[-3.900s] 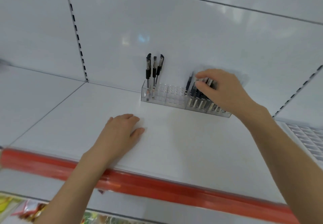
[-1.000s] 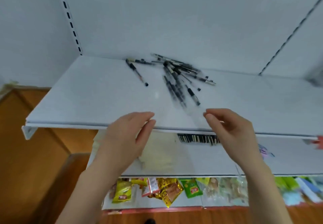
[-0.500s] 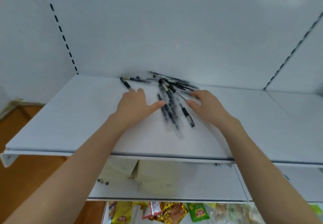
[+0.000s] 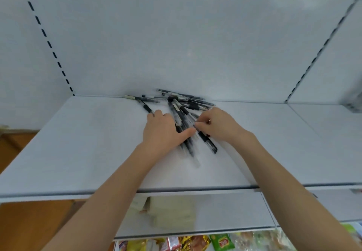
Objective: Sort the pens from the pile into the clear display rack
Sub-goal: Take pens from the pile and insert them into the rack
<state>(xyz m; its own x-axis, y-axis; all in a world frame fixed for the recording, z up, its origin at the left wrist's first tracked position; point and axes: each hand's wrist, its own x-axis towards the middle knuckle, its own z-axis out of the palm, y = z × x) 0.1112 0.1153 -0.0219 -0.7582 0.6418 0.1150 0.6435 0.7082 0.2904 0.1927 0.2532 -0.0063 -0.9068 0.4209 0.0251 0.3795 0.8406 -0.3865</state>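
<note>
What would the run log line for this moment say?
stage: picking from pen pile | left hand: flat on pile | right hand: pinching one pen | display rack: not in view

Perhaps fifteen pens, blurred.

You have a single view, from the camera on your head. It faces forward and slightly down onto the shelf, near enough that your outstretched left hand and right hand reach the pens at the back panel. Lower shelf and packets show along the bottom edge.
</note>
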